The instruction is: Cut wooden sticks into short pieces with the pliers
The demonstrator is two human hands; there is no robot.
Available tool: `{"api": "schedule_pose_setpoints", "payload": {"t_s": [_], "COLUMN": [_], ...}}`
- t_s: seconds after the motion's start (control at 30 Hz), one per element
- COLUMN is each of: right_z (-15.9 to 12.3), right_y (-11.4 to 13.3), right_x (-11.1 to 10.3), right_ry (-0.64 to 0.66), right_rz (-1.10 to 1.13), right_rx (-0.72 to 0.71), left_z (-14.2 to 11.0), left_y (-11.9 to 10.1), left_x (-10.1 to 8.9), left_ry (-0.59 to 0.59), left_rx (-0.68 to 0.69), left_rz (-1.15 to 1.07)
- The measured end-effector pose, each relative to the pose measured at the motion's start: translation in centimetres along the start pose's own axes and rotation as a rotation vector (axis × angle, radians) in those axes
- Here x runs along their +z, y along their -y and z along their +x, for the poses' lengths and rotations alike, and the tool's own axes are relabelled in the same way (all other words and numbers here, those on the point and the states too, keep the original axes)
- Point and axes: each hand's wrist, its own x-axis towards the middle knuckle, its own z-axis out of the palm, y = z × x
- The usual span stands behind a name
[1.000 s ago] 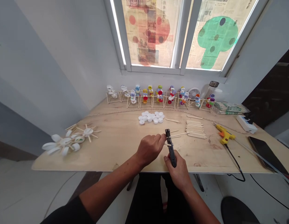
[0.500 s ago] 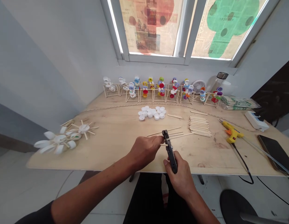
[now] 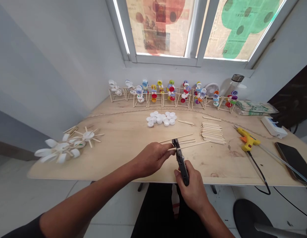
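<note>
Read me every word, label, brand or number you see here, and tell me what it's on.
No text reads clearly.
Newspaper on the left window pane: print too faint and blurred to read.
Newspaper on the right window pane: print too small to read.
Clear bag of sticks: green markings, not legible.
Dark tool in the right hand: no lettering I can make out.

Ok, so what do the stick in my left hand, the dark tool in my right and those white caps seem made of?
Stick: wood or bamboo, judging by its pale, unpainted, matte look. Tool: probably metal, dark grey with brighter glints. Caps: likely plastic, smooth and evenly white.
</note>
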Motion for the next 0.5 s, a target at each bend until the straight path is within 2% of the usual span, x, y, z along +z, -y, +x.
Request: {"api": "schedule_pose_setpoints", "payload": {"t_s": [0.27, 0.37, 0.5], "right_z": [0.7, 0.8, 0.7], "right_y": [-0.3, -0.3, -0.2], "right_x": [0.2, 0.2, 0.2], "right_ry": [0.007, 0.001, -0.011], "right_rz": [-0.033, -0.042, -0.047], "right_rx": [0.009, 0.011, 0.020], "left_z": [-0.2, -0.5, -0.9], "left_y": [0.8, 1.0, 1.2], "left_x": [1.1, 2.2, 3.3], "left_ry": [-0.066, -0.183, -0.386], "left_rx": [-0.020, 0.011, 0.089], "left_rz": [0.171, 0.294, 0.592]}}
